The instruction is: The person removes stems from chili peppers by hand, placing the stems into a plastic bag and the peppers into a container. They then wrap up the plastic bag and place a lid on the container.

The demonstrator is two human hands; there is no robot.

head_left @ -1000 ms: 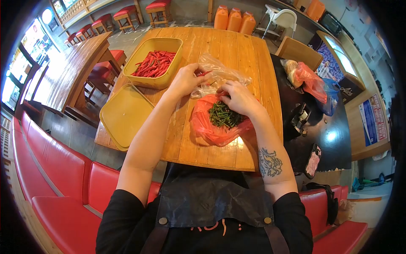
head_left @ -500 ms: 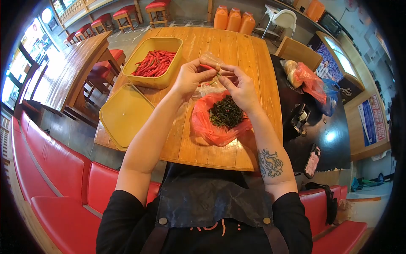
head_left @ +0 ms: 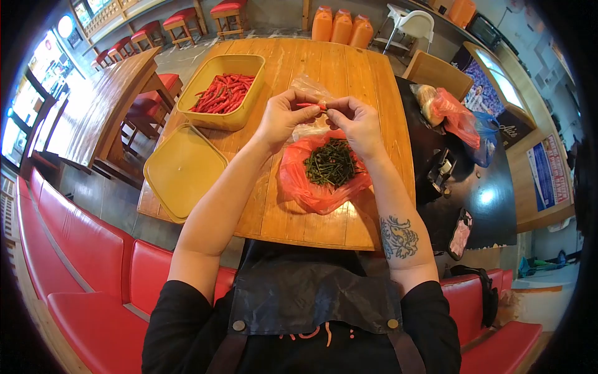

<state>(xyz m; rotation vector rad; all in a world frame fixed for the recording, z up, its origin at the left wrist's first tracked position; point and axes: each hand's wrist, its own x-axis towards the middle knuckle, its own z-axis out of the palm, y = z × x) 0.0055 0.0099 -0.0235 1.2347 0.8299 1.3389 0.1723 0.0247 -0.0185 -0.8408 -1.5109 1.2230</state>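
Note:
Between the fingertips of both hands, above the table, is a red chili pepper [head_left: 319,106]. My left hand [head_left: 288,119] pinches its body; my right hand [head_left: 357,126] is closed at its other end, where the stem is mostly hidden by the fingers. Just below my hands lies an open red plastic bag [head_left: 296,181] with a heap of green chili stems [head_left: 330,163] in it. Behind my hands is a crumpled clear plastic bag [head_left: 309,86]. A yellow plastic tub [head_left: 249,103] of red chilies [head_left: 224,93] stands at the far left.
The tub's yellow lid [head_left: 184,171] lies flat at the left edge of the wooden table [head_left: 355,68]. On the black table [head_left: 492,212] to the right are plastic bags [head_left: 458,118], a black object [head_left: 442,169] and a phone [head_left: 461,234]. Red bench seats [head_left: 93,249] flank me.
The right hand's fingertips have closed in on the chili's end, and the two hands are nearer each other. The stem that showed between them is now mostly covered. The view has shifted slightly.

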